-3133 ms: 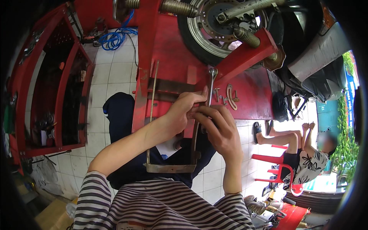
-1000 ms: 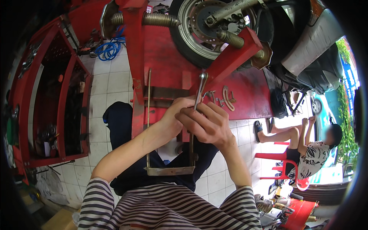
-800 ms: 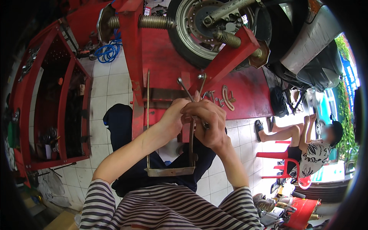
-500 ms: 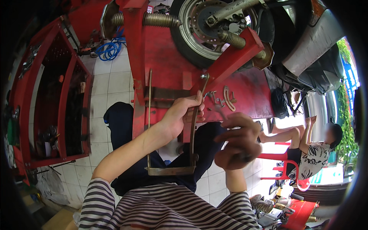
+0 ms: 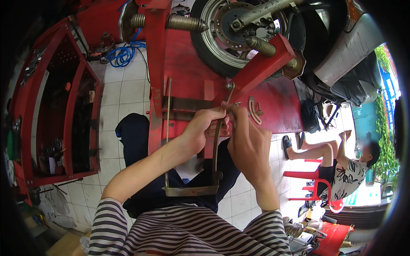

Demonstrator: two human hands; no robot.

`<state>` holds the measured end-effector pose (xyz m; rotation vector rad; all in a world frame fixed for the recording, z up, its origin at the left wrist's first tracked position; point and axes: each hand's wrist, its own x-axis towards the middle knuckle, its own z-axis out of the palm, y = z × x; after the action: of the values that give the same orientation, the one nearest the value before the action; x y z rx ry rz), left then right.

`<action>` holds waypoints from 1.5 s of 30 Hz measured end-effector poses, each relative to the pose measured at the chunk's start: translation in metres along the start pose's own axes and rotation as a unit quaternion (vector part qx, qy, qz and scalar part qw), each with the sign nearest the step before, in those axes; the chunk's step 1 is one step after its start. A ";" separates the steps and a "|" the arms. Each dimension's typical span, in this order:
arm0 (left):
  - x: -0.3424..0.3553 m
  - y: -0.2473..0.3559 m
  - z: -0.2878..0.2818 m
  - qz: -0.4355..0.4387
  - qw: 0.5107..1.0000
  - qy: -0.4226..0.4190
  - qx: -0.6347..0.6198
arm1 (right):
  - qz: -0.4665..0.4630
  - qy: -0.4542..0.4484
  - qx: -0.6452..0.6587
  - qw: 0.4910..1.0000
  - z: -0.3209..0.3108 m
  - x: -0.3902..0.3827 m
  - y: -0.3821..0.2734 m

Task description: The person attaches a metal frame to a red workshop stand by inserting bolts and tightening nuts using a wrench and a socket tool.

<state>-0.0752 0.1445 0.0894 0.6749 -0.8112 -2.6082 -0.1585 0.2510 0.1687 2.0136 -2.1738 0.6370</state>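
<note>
Bracing is best done by the left grip (image 5: 201,129), clamped on the U-shaped bracket (image 5: 192,191) just short of its end fitting (image 5: 229,85); whether anything is pinched by the right grip (image 5: 250,141) alongside cannot be told.

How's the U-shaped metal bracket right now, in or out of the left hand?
In: the left hand holds the metal bracket, its fingers curled around the right-hand bar.
</note>
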 end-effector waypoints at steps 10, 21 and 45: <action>-0.003 -0.004 -0.010 0.013 0.999 -0.050 0.007 | -0.052 0.035 -0.048 0.997 0.008 0.002 0.001; -0.002 -0.002 -0.005 0.021 0.999 -0.028 0.005 | -0.049 0.011 -0.073 0.996 0.002 0.005 -0.008; -0.007 0.005 0.012 -0.057 0.997 -0.011 -0.045 | 0.217 0.185 0.105 0.953 -0.007 -0.074 0.063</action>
<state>-0.0743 0.1489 0.1035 0.6864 -0.6757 -2.7398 -0.2132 0.3243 0.1342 1.3340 -2.3898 1.2325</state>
